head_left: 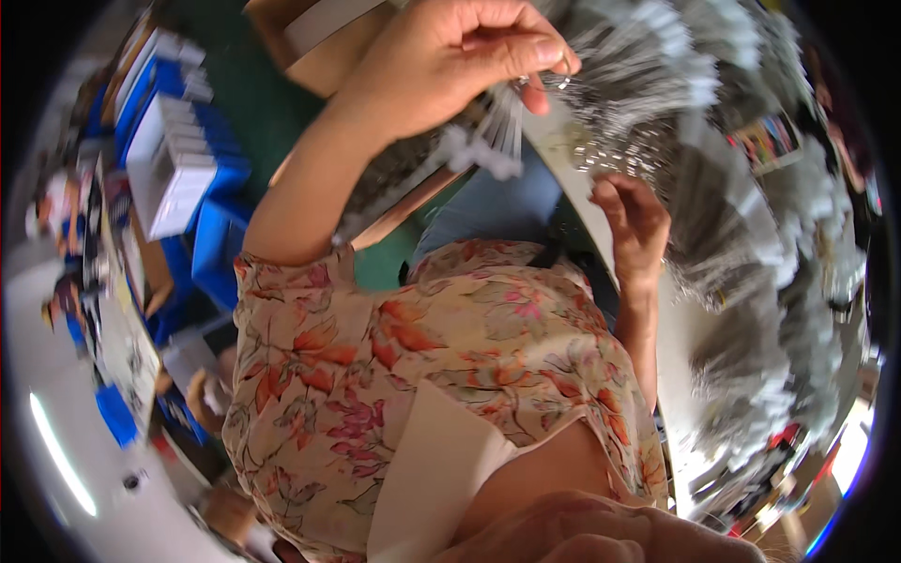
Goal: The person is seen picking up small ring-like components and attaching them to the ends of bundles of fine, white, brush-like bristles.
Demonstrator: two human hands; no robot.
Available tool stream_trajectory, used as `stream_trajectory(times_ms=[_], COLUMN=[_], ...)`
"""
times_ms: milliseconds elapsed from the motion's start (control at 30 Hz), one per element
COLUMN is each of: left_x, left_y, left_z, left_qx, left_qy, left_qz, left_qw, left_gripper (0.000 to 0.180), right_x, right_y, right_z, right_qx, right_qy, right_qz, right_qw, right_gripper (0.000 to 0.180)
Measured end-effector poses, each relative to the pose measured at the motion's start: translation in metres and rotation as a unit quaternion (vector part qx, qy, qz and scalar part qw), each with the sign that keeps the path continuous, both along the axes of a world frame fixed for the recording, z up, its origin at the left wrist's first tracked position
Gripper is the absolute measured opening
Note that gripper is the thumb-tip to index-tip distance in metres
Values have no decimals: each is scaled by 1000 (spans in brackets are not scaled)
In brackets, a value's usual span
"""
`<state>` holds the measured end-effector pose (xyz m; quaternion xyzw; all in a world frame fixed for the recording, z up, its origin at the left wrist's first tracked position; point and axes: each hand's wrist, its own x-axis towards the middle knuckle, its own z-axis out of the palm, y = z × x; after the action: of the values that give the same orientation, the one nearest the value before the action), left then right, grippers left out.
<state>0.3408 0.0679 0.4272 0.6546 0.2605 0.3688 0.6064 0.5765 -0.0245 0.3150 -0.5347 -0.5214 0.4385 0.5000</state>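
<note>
A: Where are the two hands?

B: The left hand (450, 61) is raised near the top of the view, its fingertips (549, 52) pinched together on a small shiny metal piece (563, 83). That grip is closed on it, thumb against forefinger.

A: And where is that piece compared with everything else?

B: It hangs just above the pale grey tabletop (680, 328), right beside the heaps of thin silvery metal parts (732, 188) that cover most of the surface.

A: The right hand?

B: The right hand (633, 220) is lower, fingers loosely curled and apart, touching the near edge of the heaps. I cannot tell whether it holds anything; nothing shows between its fingers.

A: Anything else under the left hand?

B: A fan-like bundle of silvery strips with a white end (488, 150) sits just beneath the left wrist, over a brown cardboard sheet (413, 202).

A: What surrounds the person?

B: A flowered, cream and orange blouse (422, 375) fills the middle. At far left stand blue crates with white boxes (178, 159) on a green floor (253, 103).
</note>
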Motion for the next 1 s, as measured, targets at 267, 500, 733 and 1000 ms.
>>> stream_trajectory(times_ms=[267,500,733,1000], left_x=[-107,-134,-276,-180], left_y=[-3,-13,-73,0], left_z=[-134,-347,-450,-347], left_qx=[130,95,-57,-61], left_qy=[387,685,796,633], left_qz=[138,-110,-167,-74], left_qw=[902,714,579,769], left_gripper=[12,18,23,33], right_x=[-21,-22,-27,-10], right_y=[1,11,15,20], right_z=[-55,-59,-64,-58], right_qx=[-108,-101,-105,-112], right_qy=[-133,-122,-98,-93], right_qz=[37,-5,-11,-20], right_qw=[985,987,989,989], right_gripper=[8,5,4,4])
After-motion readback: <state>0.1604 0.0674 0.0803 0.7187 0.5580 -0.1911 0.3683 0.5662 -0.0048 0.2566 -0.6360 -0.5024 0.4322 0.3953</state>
